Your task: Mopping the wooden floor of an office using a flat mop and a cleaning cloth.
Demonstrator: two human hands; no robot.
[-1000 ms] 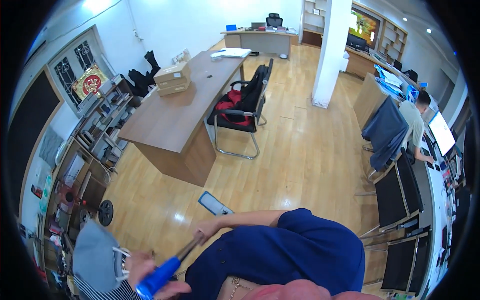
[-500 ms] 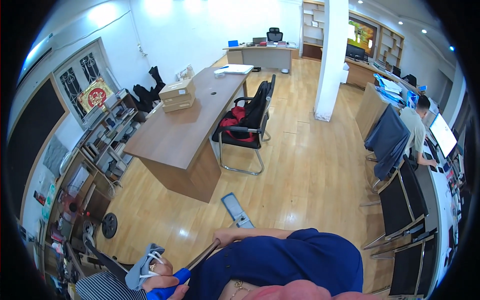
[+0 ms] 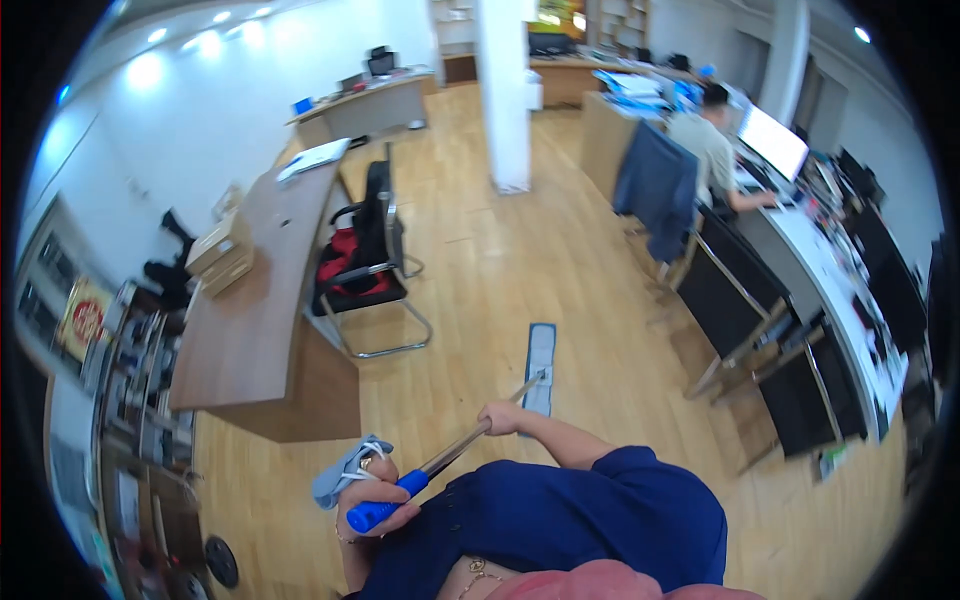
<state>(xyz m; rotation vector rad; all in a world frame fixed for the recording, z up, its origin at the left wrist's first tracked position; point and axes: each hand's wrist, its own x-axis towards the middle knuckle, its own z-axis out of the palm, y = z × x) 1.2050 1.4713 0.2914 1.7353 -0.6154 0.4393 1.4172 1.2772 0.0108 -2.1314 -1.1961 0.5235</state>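
Observation:
A flat mop (image 3: 455,450) slants across the front of my body. My left hand (image 3: 375,492) is closed around the blue grip at its upper end. A folded grey-blue cloth piece with white loops (image 3: 342,472), looking like a face mask, hangs at the fingers of that hand. Lower down the metal pole, my right hand (image 3: 500,418) is wrapped round it, arm stretched forward. The long, narrow mop head (image 3: 540,365), pale grey with a blue edge, lies flat on the wooden floor ahead of me.
To the left stands a brown desk (image 3: 245,320) with cardboard boxes (image 3: 220,252) and a black chair (image 3: 365,265). A white pillar (image 3: 503,100) rises ahead. At right, a person (image 3: 708,145) sits at a long white desk (image 3: 800,260) beside black chairs (image 3: 730,270). Shelves (image 3: 135,400) line the left wall.
My view has turned to the right. The mop head has swung rightward and now points straighter ahead. Both hands keep their hold on the mop, and the left has come up and inward.

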